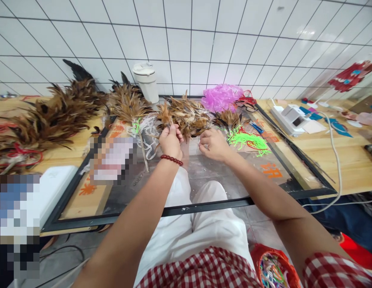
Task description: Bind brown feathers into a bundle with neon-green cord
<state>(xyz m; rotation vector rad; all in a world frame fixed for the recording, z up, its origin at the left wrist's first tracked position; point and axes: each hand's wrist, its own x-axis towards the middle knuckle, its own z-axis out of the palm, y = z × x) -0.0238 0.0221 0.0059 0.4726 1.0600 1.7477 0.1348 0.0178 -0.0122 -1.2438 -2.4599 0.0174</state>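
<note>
Feathers (186, 116) sit bunched in the left hand (171, 141), pinched tight to keep the tuft together; the right hand (214, 145), just beside it, curls closed around the stems.

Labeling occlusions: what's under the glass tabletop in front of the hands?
Through the glass tabletop the person's white trousers and grey floor tiles show. Orange characters sit on the glass. Feathers and green cords on top hide whatever lies beneath the far part.
</note>
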